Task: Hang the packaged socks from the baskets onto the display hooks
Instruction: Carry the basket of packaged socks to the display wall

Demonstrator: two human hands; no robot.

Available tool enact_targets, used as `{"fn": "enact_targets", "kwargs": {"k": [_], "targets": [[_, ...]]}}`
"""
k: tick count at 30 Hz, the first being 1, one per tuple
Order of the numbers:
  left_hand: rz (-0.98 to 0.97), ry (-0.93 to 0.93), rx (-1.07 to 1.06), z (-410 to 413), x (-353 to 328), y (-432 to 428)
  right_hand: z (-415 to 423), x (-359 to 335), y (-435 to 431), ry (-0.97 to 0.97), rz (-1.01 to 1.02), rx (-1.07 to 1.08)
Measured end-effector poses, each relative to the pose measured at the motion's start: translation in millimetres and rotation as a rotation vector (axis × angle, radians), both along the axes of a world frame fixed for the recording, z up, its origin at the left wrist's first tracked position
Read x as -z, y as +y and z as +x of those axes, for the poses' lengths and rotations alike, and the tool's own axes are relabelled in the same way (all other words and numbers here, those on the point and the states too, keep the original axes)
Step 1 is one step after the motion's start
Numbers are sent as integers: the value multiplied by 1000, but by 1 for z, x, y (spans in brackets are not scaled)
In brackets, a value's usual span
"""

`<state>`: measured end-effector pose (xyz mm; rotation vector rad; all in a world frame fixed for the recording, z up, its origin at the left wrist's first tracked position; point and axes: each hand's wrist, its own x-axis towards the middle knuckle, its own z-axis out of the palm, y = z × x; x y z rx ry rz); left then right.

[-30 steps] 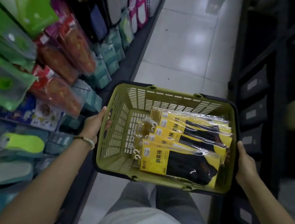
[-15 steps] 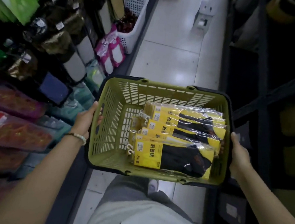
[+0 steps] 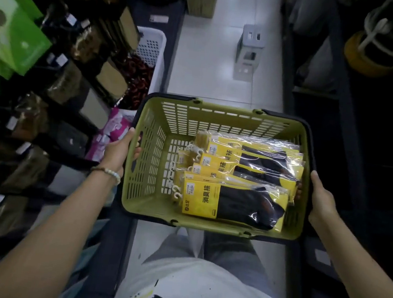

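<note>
Shop aisle floor (image 3: 209,58): L hand (image 3: 118,150) & R hand (image 3: 321,200), grip closed on basket (image 3: 143,206) sides, sock packs (image 3: 233,200) btwn them.

The right hand (image 3: 321,201) shows only its back, its fingers hidden behind the green basket's (image 3: 148,207) wall, while the lower sock packs (image 3: 250,165) are mostly covered by the top pack (image 3: 233,204). The hanging goods (image 3: 32,128) on the left rack are smeared beyond reading, and the small print on the packs is too fine to tell
</note>
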<state>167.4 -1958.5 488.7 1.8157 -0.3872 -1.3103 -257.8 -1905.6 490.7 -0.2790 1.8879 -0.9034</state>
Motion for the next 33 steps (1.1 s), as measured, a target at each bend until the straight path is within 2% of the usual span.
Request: {"fn": "enact_targets", "kwargs": {"k": [4,12,22,27,33], "targets": [[24,-19,19,-14,7,-116,-13,7,-106,-5,16,-1],[50,-32,-91,-44,8,-324,-44,5,-352,5,21,-58],[70,-15,-219,-23,35,-572,-24,9,-671,40,23,-158],[89,-11,-343,-1,47,-671,8,11,-819,77,51,-290],[99,2,-631,18,49,-739,57,14,-982,127,38,-554]]}}
